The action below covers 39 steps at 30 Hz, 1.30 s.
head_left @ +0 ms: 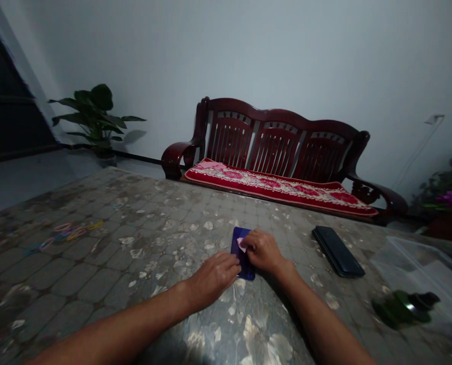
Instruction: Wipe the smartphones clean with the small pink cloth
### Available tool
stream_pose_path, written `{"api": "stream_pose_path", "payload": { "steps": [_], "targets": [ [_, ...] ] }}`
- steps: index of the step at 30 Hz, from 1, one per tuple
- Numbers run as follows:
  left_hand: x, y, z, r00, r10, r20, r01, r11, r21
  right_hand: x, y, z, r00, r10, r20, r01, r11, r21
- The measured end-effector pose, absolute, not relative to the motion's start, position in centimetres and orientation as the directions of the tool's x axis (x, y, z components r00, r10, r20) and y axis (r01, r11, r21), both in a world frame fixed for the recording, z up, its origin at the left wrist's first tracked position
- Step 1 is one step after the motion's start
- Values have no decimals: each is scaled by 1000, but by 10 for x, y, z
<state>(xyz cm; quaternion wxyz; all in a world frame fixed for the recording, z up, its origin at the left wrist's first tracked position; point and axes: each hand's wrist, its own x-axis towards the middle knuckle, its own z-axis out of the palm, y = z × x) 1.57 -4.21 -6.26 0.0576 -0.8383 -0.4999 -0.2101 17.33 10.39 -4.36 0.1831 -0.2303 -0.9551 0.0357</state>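
A flat, glossy blue phone-sized slab (247,272) lies on the patterned tablecloth in front of me. My left hand (220,274) grips its lower left edge with bent fingers. Pinched in my right hand (263,248) is a small pink cloth (241,244), pressed against the upper part of the slab. The curled fingers of that hand hide most of the cloth and the slab's right side. What kind of thing the slab is, I cannot tell for certain.
To the right lie a black wallet (338,252), a green bottle (401,308) with a black top and a clear plastic box (419,256). Several coloured loops (75,233) are scattered on the tablecloth (145,299) at left. A wooden bench (275,142) stands beyond.
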Motion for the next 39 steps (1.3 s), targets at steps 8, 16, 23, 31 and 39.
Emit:
{"api": "stream_pose_path", "payload": {
  "steps": [8, 16, 23, 31, 39],
  "targets": [
    [1, -36, -61, 435, 806, 402, 825, -536, 181, 156, 125, -45, -771, 543, 333, 507, 839, -197],
    [0, -37, -56, 430, 823, 371, 822, -527, 216, 158, 112, -44, -848, 421, 322, 363, 904, -227],
    [-9, -36, -58, 379, 857, 349, 866, -461, 193, 163, 126, -50, -778, 493, 390, 409, 868, -281],
    [0, -30, -59, 160, 891, 425, 925, -285, 251, 165, 128, -48, -788, 510, 345, 449, 860, -245],
    [33, -23, -53, -94, 932, 350, 936, -38, 351, 162, 113, -35, -750, 613, 249, 587, 790, -175]
  ]
}}
